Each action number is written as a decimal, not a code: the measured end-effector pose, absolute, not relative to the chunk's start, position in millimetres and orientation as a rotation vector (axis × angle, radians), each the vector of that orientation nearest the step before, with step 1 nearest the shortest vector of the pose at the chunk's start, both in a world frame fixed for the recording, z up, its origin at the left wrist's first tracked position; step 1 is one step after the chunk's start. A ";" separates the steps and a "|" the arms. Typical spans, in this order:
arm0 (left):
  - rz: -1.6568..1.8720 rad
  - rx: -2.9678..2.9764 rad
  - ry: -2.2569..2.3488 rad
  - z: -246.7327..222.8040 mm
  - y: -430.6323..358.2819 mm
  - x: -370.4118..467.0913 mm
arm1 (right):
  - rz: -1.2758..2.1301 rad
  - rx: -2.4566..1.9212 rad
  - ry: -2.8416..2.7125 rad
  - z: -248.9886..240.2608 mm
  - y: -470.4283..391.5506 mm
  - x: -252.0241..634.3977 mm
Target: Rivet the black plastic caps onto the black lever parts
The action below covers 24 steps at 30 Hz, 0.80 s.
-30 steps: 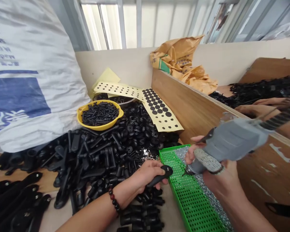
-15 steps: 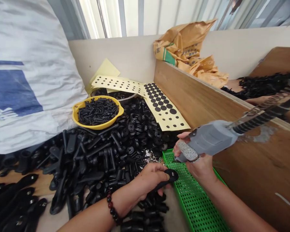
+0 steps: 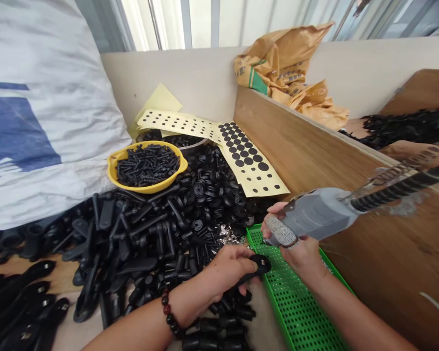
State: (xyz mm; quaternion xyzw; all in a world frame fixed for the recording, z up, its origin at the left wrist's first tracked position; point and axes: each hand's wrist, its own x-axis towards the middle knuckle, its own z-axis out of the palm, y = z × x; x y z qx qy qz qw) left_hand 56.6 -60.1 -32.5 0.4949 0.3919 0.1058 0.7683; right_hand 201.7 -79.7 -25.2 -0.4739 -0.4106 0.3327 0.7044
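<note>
My left hand (image 3: 227, 272) is closed around a black plastic handle-like part (image 3: 263, 263). The part's rounded end, with a small shiny metal piece in it, sticks out past my thumb. Wrapped around a grey electric screwdriver (image 3: 318, 213), my right hand (image 3: 303, 252) has its fingers near the front end, by a speckled grey wrap (image 3: 282, 231). The screwdriver points left and down, its tip above and apart from the black part. Under my right hand lies a green perforated basket (image 3: 277, 317). Small shiny metal pieces (image 3: 229, 235) are heaped beyond my left hand.
Black plastic parts (image 3: 139, 234) are piled across the table. Behind them stands a yellow bowl (image 3: 149, 189) of black screw-like pieces. Dotted sticker sheets (image 3: 249, 179) lean near a wooden divider (image 3: 296, 141). A white sack (image 3: 73, 122) fills the left; finished-looking black handles (image 3: 25, 297) lie front left.
The view has shifted slightly. The screwdriver's body has dipped a little, while both hands keep their grips and the black part stays in nearly the same place.
</note>
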 end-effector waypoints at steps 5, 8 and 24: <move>0.208 1.100 0.865 -38.1 -59.5 56.7 | 0.713 -0.994 -0.825 -7.5 -86.3 200.7; 0.181 1.129 0.875 -42.5 -59.0 56.5 | 0.726 -0.943 -0.796 15.7 -98.6 203.2; 0.193 1.156 0.842 -37.9 -60.6 58.3 | 0.828 -0.866 -0.871 29.2 -126.3 193.0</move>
